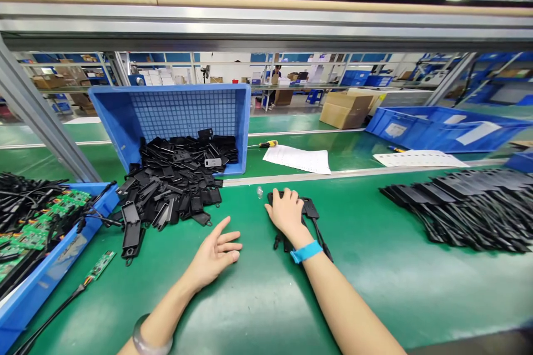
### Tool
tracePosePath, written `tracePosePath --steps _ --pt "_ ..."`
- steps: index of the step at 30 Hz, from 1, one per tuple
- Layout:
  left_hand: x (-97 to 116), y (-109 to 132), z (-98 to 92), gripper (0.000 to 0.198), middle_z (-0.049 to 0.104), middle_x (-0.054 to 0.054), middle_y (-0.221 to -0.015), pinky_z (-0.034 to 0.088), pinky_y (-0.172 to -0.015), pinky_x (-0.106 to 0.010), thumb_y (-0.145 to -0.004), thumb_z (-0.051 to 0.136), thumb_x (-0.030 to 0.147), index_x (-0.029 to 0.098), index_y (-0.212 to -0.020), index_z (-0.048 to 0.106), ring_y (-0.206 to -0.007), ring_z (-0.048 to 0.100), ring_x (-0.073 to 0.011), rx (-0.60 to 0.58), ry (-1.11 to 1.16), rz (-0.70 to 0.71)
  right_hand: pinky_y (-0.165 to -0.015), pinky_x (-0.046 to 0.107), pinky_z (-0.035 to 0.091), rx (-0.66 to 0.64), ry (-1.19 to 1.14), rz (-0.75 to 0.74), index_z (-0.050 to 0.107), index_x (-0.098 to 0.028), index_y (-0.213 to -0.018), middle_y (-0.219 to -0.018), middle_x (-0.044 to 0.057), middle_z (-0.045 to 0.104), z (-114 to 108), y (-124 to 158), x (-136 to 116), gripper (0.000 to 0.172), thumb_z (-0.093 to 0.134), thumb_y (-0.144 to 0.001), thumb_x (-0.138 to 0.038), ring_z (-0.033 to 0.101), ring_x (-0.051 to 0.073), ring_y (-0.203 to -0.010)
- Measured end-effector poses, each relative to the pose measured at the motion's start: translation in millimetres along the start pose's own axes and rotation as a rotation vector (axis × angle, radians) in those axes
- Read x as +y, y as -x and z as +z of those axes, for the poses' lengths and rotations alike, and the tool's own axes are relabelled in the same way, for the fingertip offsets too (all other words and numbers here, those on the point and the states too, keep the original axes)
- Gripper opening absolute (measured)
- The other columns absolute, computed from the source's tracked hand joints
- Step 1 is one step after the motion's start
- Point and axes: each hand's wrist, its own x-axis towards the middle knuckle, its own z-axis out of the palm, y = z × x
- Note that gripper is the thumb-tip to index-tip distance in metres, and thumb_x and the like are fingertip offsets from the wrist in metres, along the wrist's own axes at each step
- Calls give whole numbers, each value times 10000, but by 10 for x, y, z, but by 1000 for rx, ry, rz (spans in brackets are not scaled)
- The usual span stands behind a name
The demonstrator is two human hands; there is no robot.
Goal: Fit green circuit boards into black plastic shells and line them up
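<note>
My right hand point(286, 212) lies palm down on a small stack of black plastic housings point(310, 209) on the green mat, fingers curled over the stack's far edge. A blue band circles that wrist. My left hand point(216, 252) hovers open just left of it, fingers spread, holding nothing. A tipped blue crate point(166, 108) spills a heap of black plastic housings point(175, 183) toward me, left of both hands.
A blue tray point(50, 266) at left holds green circuit boards point(37, 227) with black cables; one cabled board point(97, 267) lies loose on the mat. Rows of flat black parts point(470, 205) cover the right. Papers point(297, 158), a screwdriver point(266, 144) and blue bins point(437, 127) sit behind.
</note>
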Motion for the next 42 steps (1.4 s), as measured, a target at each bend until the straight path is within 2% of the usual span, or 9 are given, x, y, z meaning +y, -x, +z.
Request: tracePosePath --steps 5,13,18,21,25,29,34,38,42 --pt "32 16 -25 955 471 -214 -1308 490 -808 -339 -688 740 415 204 -1439 189 -1025 586 -236 -1 -43 9 -916 695 114 -257 -60 304 258 -218 -1454 -1455 254 186 126 -65 183 802 337 -840 -726 141 542 -1274" --pt "24 73 -46 830 521 -191 -1264 505 -746 -291 -719 703 313 214 -1420 270 -920 620 -185 89 -170 99 -903 661 188 -230 -61 162 417 -276 -1356 -1320 209 400 186 -155 504 586 457 -843 -557 315 459 -1228" --pt "388 228 -225 603 612 -136 -1175 503 -738 -320 -723 658 227 231 -1302 489 -929 621 -238 243 -749 221 -838 638 250 -109 -192 76 546 -197 -1277 -1243 296 441 538 -262 1024 579 448 -822 -543 361 469 -1198" --pt "713 519 -491 353 665 -110 -1038 466 -837 -357 -751 637 237 224 -1103 623 -954 618 -269 472 -1258 49 -789 633 258 -30 -265 156 573 -218 -1244 -1225 322 427 664 -343 1140 566 444 -802 -548 354 448 -1215" --pt "852 1052 -885 254 622 -225 -985 459 -782 -435 -787 480 84 104 -1014 591 -927 618 -336 842 -1502 -326 -829 653 223 121 -233 -41 556 -146 -1254 -1273 331 385 376 -259 779 557 390 -836 -475 312 436 -1249" --pt "717 1455 -1096 270 589 -317 -907 451 -704 -485 -748 399 26 1 -982 532 -862 619 -392 963 -1532 -523 -903 657 284 121 -469 -374 504 -121 -1268 -1298 272 433 -71 22 97 505 391 -826 -338 399 408 -1199" --pt "675 1566 -797 327 611 -91 -847 448 -706 -321 -702 424 22 141 -1004 467 -775 610 -217 755 -1415 -336 -909 452 448 -558 -1293 -625 527 -216 -1216 -1245 159 528 -266 692 -555 495 550 -802 -486 530 292 -1108" --pt "709 1292 -567 270 604 -25 -859 459 -681 -251 -831 474 207 204 -1096 425 -730 588 -153 402 -1030 -29 -895 410 469 -1170 -1756 -308 443 -192 -1284 -1166 149 583 -240 1147 -839 736 740 -691 -513 568 262 -1075" --pt "645 885 -794 401 566 -167 -1073 450 -803 -344 -829 538 222 114 -1202 437 -973 575 -263 798 -1480 -137 -770 323 510 -1274 -1955 22 498 -169 -1183 -958 99 649 -230 1195 -926 683 814 -644 -446 633 202 -874"
